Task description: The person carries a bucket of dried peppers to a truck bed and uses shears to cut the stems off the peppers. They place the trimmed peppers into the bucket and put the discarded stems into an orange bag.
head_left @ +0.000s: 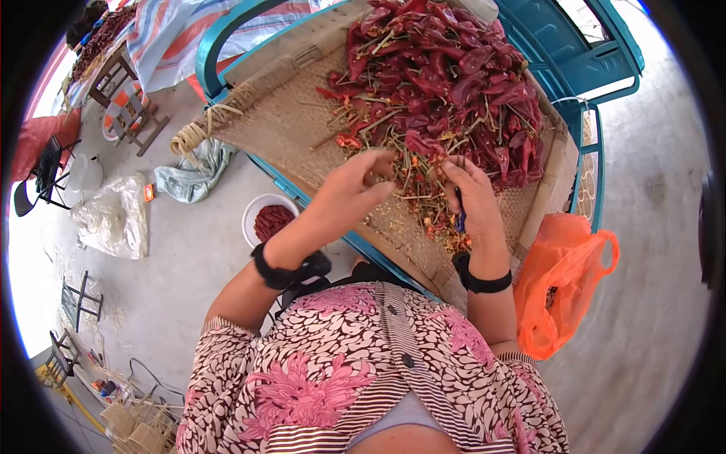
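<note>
My left hand [355, 183] hovers over the near side of a woven tray [283, 113], its fingers curled and the thumb apart, with nothing visible in it. Beside it, my right hand [478, 198] is closed, thumb and forefinger pinched near a dried red chilli [423, 144]. A small dark-and-blue tool [460, 221] shows in its grip, mostly hidden by the fingers. Beneath both hands lie loose stems and chilli scraps [412, 189]. Just beyond them rises a large heap of dried red chillies [454, 76].
The tray rests on an upturned-looking teal frame [215, 53]. An orange plastic bag [560, 284] hangs at the right. On the floor at left are a white bowl of chillies [272, 219], plastic bags [113, 219] and a wooden stool [128, 102].
</note>
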Demonstrator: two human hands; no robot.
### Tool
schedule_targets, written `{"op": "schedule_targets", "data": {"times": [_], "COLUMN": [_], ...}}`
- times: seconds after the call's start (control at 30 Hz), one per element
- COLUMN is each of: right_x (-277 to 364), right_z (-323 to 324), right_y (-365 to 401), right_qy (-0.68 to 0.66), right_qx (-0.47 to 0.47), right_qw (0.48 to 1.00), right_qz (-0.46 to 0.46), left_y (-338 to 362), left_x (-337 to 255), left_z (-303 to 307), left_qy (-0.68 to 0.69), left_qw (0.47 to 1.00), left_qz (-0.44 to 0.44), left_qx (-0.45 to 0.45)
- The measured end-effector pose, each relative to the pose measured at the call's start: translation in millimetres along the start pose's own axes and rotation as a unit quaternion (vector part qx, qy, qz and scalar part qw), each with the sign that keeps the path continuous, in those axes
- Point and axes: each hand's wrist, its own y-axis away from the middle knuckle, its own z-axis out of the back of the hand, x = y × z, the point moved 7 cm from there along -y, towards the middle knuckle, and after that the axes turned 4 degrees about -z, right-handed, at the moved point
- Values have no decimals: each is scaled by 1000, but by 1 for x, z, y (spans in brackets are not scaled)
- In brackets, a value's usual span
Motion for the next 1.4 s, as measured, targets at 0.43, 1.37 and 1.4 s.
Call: {"op": "schedule_targets", "data": {"times": [0.43,1.37,1.4], "right_x": [-15,-10,-14], "right_z": [-30,-11,-9], "right_y": [30,31,29], "right_qy": [9,-253,-282], "right_qx": [122,37,27], "right_qw": [992,967,959], "right_qz": [-16,18,3], "left_y": [-15,1,1], "left_x": [-16,-12,-11], "left_z": [-42,-46,-46], "left_qy": [172,387,413], "left_qw": [979,917,903], "left_qz": [-96,60,79], "left_qx": [-52,82,86]}}
